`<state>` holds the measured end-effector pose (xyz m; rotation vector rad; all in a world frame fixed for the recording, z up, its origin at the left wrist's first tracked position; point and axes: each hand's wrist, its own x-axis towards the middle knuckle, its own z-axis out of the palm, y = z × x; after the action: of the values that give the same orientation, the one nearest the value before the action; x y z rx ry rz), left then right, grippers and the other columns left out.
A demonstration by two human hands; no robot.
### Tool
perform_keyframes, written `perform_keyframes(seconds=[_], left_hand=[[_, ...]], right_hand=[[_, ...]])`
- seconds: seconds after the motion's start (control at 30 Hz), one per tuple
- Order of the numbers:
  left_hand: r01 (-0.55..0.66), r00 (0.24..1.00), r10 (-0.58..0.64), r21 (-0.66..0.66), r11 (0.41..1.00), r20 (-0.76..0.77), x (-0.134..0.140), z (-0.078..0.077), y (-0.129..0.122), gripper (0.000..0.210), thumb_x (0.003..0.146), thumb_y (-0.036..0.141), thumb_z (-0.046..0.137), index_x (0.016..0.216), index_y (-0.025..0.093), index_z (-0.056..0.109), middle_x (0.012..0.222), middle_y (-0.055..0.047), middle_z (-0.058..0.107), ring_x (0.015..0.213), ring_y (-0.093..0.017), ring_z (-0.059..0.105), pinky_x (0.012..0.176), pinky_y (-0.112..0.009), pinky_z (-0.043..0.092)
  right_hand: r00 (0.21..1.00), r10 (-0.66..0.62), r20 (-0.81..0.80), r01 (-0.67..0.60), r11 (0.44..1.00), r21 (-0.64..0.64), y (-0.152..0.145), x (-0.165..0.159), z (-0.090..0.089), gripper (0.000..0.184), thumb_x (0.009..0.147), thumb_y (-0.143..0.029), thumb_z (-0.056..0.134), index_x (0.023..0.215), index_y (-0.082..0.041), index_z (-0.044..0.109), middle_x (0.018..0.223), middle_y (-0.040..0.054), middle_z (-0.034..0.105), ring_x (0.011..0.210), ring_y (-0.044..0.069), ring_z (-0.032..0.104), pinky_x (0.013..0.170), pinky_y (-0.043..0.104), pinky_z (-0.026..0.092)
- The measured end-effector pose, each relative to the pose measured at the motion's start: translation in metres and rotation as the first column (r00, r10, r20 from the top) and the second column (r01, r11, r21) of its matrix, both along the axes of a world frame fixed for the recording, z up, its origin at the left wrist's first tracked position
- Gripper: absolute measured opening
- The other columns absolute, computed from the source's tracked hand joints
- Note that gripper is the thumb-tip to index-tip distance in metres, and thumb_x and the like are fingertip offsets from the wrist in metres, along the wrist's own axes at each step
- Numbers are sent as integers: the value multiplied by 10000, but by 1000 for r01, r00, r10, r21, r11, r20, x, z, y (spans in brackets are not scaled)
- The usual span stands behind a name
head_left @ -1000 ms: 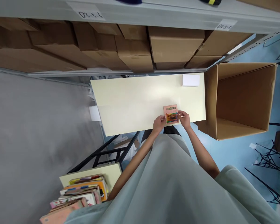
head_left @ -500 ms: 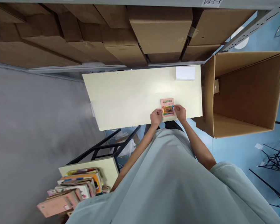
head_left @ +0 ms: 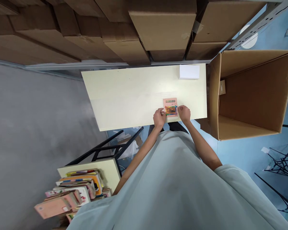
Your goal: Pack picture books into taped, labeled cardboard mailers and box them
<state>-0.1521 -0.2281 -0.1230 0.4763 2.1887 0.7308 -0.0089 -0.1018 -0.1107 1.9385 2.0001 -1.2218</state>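
A small pink book [head_left: 170,107] with a colourful picture on its cover lies near the front edge of the cream table [head_left: 124,99]. On its left side, my left hand [head_left: 159,117] has its fingers curled in at the lower corner. My right hand [head_left: 184,113] pinches at the book's right edge, thumb and fingertips together. Both wrists come in over the table's near edge. Whatever lies under the fingertips is too small to make out.
A white box [head_left: 189,72] sits at the table's back right. To the right stands a large open cardboard box [head_left: 252,95]. Cartons [head_left: 163,30] fill the shelf behind. Stacked books [head_left: 69,195] occupy a small stand at lower left, beside a black metal frame [head_left: 103,147].
The camera view has shifted slightly, so everything sits a little higher and to the left. Both hands stay at the book's sides, with the left fingers a bit more curled.
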Motion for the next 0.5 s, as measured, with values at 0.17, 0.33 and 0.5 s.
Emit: perform_keyframes(seconds=[0.17,0.33,0.5], left_hand=[[47,999,-47,3,999,-7,1,-2,-2,366,907,116,658,1248,232,722,1103,-54,752,831,-195,728,910,-345,562],[92,995,-91,29,995,-27,-1,-3,-3,360,915,105,646,1247,224,718,1156,-70,731,835,-197,723,927,-357,560],[86,996,-86,51,995,-6,-3,-5,-2,385,919,107,641,1278,225,717,1152,-73,726,832,-197,721,899,-354,569]], right_hand=[[984,124,128,-128,992,22,1,-11,-3,148,1011,-231,588,929,-233,712,1074,109,790,974,282,746,936,388,574],[973,218,75,-220,975,15,8,-5,1,93,993,-215,606,927,-236,669,1086,93,777,968,267,728,902,361,557],[997,81,-11,-81,997,20,18,7,8,151,987,-226,576,978,-218,726,991,83,804,891,249,750,865,342,571]])
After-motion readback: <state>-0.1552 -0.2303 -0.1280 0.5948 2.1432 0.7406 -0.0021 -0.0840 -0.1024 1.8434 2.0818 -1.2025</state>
